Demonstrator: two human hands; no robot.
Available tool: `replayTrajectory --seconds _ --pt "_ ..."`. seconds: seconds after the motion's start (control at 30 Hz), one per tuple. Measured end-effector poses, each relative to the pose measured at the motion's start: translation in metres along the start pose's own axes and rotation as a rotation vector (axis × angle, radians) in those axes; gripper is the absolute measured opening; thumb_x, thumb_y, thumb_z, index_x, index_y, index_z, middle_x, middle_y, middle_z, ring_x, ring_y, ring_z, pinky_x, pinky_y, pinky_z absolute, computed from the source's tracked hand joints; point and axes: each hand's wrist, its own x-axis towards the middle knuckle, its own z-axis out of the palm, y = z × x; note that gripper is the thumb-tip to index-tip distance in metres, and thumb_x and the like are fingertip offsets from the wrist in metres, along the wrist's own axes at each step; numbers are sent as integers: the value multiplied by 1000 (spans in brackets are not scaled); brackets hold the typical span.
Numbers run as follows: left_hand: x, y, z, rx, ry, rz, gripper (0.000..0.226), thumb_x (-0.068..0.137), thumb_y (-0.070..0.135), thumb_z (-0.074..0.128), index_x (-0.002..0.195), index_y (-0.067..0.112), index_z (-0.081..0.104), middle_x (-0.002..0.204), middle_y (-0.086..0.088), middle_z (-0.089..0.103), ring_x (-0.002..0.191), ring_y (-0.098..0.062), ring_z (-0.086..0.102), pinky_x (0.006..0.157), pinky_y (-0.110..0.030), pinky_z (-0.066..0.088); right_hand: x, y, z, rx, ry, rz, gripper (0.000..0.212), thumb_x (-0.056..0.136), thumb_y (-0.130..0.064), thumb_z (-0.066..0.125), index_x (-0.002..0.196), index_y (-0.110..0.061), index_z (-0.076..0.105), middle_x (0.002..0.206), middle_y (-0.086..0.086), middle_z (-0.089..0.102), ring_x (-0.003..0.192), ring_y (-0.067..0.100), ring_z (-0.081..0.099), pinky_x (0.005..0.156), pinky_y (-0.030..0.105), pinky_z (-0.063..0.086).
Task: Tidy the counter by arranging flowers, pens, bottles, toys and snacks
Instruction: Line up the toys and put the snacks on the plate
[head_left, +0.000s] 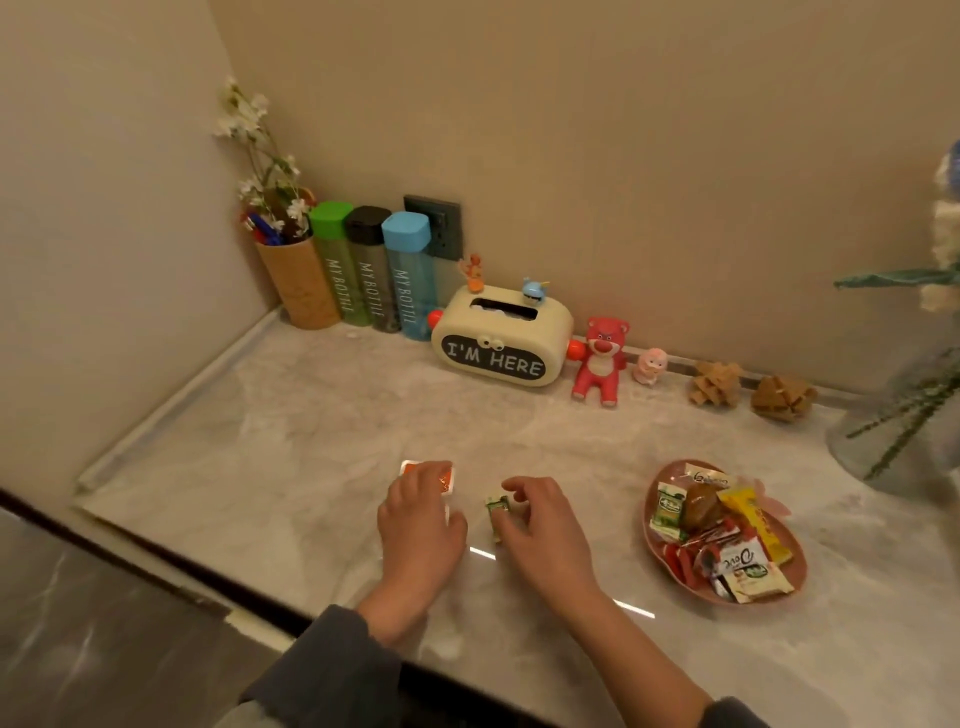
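My left hand (418, 525) lies on an orange snack packet (415, 468) on the marble counter (291, 415), its fingers curled over it. My right hand (540, 525) pinches a small green-wrapped candy (496, 512) against the counter. A pink plate (655, 545) with several wrapped snacks sits to the right. Along the wall stand a pen holder (298, 286) with pens and white flowers (254, 140), three bottles with green (337, 265), black (371, 270) and blue (408, 275) caps, a cream tissue box (498, 338), a red bear toy (600, 358) and a small pink figure (649, 366).
Two wooden puzzle knots (717, 384) (782, 397) rest by the wall on the right. A glass vase (904, 431) with green stems stands at the far right. A wall socket (441, 228) is behind the bottles. The counter's dark front edge (156, 561) runs at the lower left.
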Motion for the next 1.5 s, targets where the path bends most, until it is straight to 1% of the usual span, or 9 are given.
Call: replayTrajectory --seconds 0.1,0.2,0.3,0.47,0.7,0.83,1.0,1.17,1.5 --pt "2 -14 -1 87 -60 -64 64 85 27 58 143 24 31 152 1 29 141 -21 24 113 -36 22 3 -2 10 -115 11 3 36 86 -36 62 121 -27 59 116 -7 56 109 11 54 90 29 48" --pt "3 -23 -3 162 -111 -64 67 88 35 55 146 21 24 154 -2 23 140 -25 26 112 -38 27 4 -4 15 -232 -2 1 37 87 -32 59 124 -27 59 118 -4 56 112 16 51 89 31 47" --pt "4 -27 -6 166 -131 2 69 85 32 58 145 22 25 150 -4 26 129 -28 37 103 -38 39 3 -6 17 -278 -9 4 37 88 -25 57 125 -27 61 117 -3 58 113 19 50 89 31 46" --pt "11 -22 -9 -66 -257 25 87 84 23 64 150 31 9 138 0 37 113 -18 54 85 -30 48 4 -12 15 -240 -42 79 36 86 -22 58 121 -28 62 115 -2 59 111 16 54 88 31 49" --pt "12 3 0 -262 -276 104 70 95 21 52 148 41 10 135 5 53 108 -12 60 79 -23 49 -10 -11 4 -133 -44 156 27 83 -14 59 108 -25 59 109 -3 52 96 16 59 81 30 51" --pt "11 34 2 -338 -285 198 64 96 25 52 145 44 15 131 10 56 106 -10 61 81 -24 50 -19 -7 -22 21 166 203 21 79 -16 65 94 -31 59 95 -13 61 85 5 57 74 20 48" --pt "3 79 14 -525 -370 288 54 95 29 56 139 43 29 125 14 59 103 -5 62 85 -29 54 -29 11 -75 206 511 288 26 81 -12 68 100 -28 63 77 -9 57 67 5 53 64 21 45" --pt "-10 119 33 -569 -497 377 51 97 27 51 134 54 27 126 18 58 107 -3 60 89 -33 54 -42 38 -110 262 660 377 18 80 -12 72 88 -27 66 74 -11 61 67 4 55 65 24 45" --pt "-18 172 70 -416 -447 444 52 97 28 52 143 40 32 134 13 55 115 -7 57 89 -24 52 -57 84 -143 193 692 391 19 82 -12 71 74 -26 61 72 -11 65 69 1 60 60 15 45"
